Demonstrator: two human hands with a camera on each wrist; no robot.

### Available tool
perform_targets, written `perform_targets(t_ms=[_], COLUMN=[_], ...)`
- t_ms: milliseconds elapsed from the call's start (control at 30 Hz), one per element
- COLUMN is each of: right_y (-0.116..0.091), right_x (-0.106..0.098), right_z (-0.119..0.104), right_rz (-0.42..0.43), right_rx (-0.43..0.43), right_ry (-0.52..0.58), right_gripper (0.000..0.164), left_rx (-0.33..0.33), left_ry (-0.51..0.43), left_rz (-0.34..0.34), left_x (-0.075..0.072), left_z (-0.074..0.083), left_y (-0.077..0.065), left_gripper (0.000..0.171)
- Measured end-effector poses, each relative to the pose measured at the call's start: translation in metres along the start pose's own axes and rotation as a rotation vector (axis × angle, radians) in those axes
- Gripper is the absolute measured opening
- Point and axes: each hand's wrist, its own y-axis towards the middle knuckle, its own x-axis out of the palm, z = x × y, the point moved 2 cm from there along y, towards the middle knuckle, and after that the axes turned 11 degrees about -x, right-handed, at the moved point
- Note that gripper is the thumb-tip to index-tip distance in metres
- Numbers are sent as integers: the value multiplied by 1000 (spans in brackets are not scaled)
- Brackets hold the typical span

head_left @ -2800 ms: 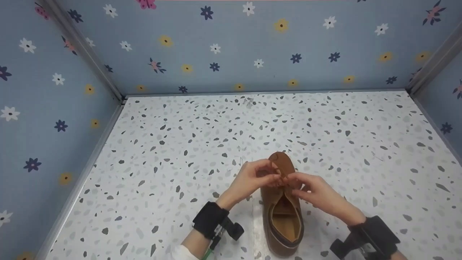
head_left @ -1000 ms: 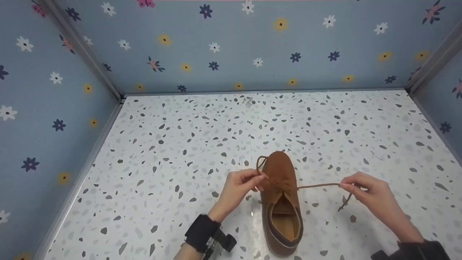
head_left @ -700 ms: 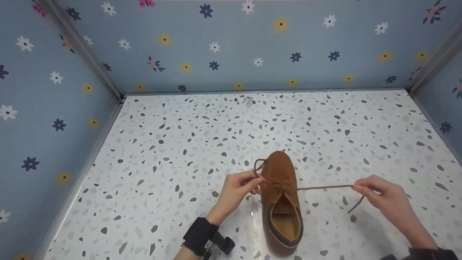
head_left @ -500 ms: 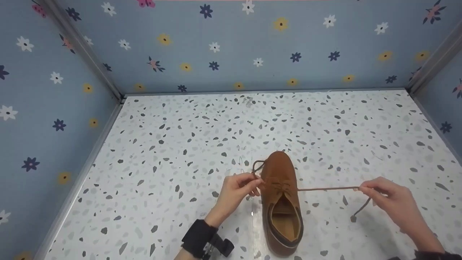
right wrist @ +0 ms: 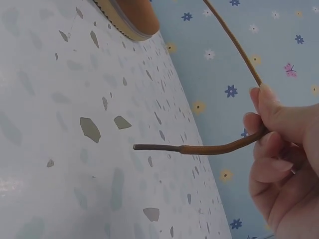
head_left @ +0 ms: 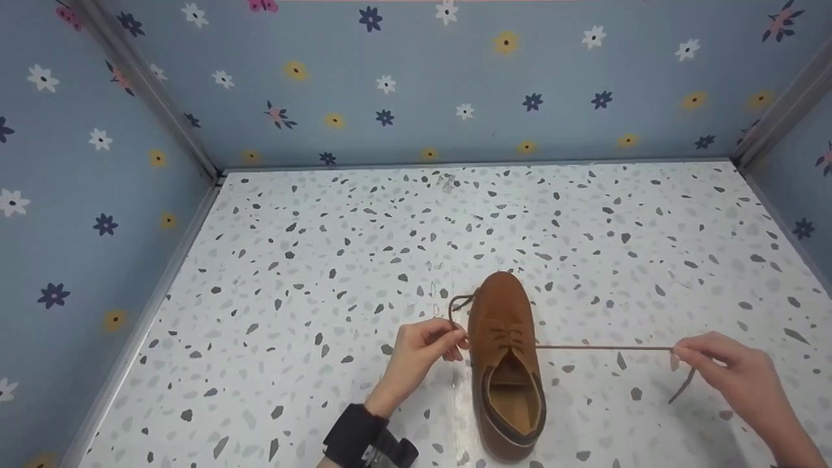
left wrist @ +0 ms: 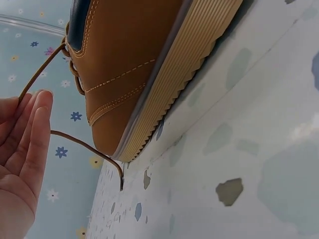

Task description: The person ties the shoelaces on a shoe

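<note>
A brown leather shoe (head_left: 504, 305) stands on the speckled surface, its toe pointing away and its tan ribbed sole (left wrist: 174, 74) showing in the left wrist view. Close to the shoe's left side, my left hand (head_left: 422, 351) pinches one end of the brown shoelace (left wrist: 42, 67), whose tail curves past the toe. Out to the right, my right hand (head_left: 734, 370) pinches the other lace end (head_left: 604, 348), which runs straight and taut from the eyelets. The loose tip of this lace (right wrist: 209, 149) sticks out below the right fingers.
White terrazzo-patterned tabletop (head_left: 325, 260) extends around the shoe. Blue flowered panels (head_left: 416, 84) rise at the back and both sides, joined by metal corner posts (head_left: 156, 97). A black wrist strap with a camera (head_left: 357, 432) sits on the left wrist.
Both hands were together over the laces at first. My right hand has since drawn its lace end far to the right, and my left hand has shifted slightly left and nearer. The shoe stays put.
</note>
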Motion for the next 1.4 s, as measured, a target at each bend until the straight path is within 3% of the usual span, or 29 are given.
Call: perform_targets(t_ms=[200,567,833,1000,1033,1067,1167,1267,1300,1400], right_y=[-3,-8,-7,-5,-5,-5,-7,-8,-8,-7], right_x=[-2,-2,23,27,26,24,17,11,9,5], right_z=[6,13,10,11,12,13,17,18,18,19], right_rz=[2,-23,-191,-265,-261,-251,-195,-123,-103,-55], right_rx=[33,52,66,89,89,91,99,78,67,29], right_ry=[-71,-74,0,24,8,-9,-52,-68,-65,-73], right_gripper=[7,8,9,11,11,11,10,9,9,8], left_rx=[-6,-6,-2,11,14,20,29,27,21,14], left_ry=[-5,-58,-66,-30,-25,-14,-23,-43,-58,-76], left_rz=[4,18,68,109,120,121,132,140,149,156], left_x=[-2,-4,1,5,5,5,4,3,3,1], left_z=[1,3,5,4,3,14,14,13,2,2], left_y=[-4,-7,-2,1,1,0,0,-2,0,-3], left_gripper=[8,7,6,7,7,8,8,7,6,6])
